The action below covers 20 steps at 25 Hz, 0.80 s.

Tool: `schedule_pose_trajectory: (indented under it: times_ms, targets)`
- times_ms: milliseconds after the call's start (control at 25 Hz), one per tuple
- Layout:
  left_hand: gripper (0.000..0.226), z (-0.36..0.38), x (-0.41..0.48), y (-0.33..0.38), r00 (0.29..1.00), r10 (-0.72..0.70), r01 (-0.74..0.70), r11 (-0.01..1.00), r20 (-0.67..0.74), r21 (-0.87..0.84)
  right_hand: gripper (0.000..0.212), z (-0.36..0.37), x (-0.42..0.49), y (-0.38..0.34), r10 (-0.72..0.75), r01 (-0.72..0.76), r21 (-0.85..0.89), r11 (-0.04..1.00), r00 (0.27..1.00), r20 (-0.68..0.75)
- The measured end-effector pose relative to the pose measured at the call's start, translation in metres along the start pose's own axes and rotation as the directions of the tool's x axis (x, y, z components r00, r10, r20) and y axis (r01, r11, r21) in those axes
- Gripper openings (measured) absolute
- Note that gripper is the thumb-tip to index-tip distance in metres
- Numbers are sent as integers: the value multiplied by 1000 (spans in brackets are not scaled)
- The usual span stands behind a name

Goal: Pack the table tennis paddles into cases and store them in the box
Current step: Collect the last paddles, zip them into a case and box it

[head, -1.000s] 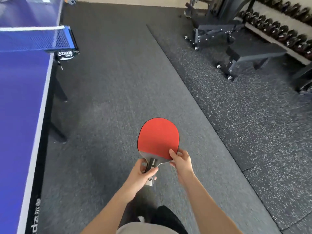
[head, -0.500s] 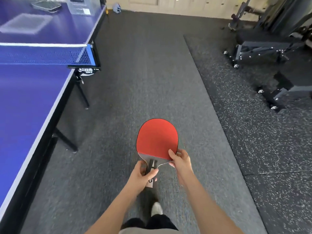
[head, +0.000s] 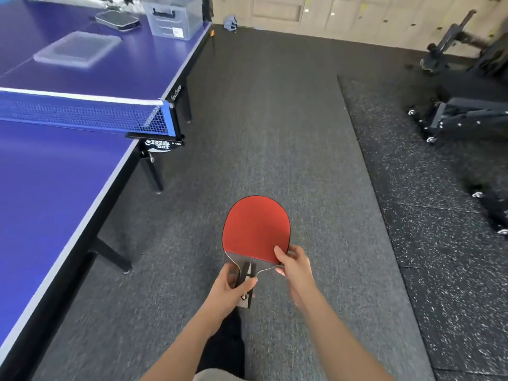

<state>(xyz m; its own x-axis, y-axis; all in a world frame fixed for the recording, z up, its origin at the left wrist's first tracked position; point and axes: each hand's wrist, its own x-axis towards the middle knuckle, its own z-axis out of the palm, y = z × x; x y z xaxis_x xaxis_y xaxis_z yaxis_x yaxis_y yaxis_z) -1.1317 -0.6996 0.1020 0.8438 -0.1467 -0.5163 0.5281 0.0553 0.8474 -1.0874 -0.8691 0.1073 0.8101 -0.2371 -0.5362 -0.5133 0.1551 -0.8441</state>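
1. A person holds a red paddle (head: 255, 229) low before the body, beside the table (head: 55, 202); a steady two-handed carry looks wisest.
2. The left hand (head: 231, 284) curls round the handle; the right hand (head: 294, 264) pinches the blade's lower edge, thumb on the rubber.
3. Beyond the net (head: 82, 116), a dark case (head: 116, 19) and a clear box (head: 173, 20) sit on the table.

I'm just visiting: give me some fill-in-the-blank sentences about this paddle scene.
The paddle shows its ____ rubber face.
The left hand grips its ____.
The right hand pinches the paddle's rim, so ____ hands hold it.
The clear box stands on the table, beyond the ____.
Missing words: red; handle; both; net.
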Motion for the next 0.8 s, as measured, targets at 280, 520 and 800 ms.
schedule_pose_trajectory:
  times_ms: [280,520,800]
  targets:
    - [27,-41,130,104,999,42,-42,999,11,9,30,75,126,-88,-3,3,3,1000,1000,-14]
    - [29,-54,222,160,1000,22,-22,1000,-5,6,28,108,218,-145,2,-2,-5,1000,1000,-8]
    - [30,-54,350,228,997,3,-1,1000,-81,15,26,144,353,-217,13,-12,-18,1000,998,65]
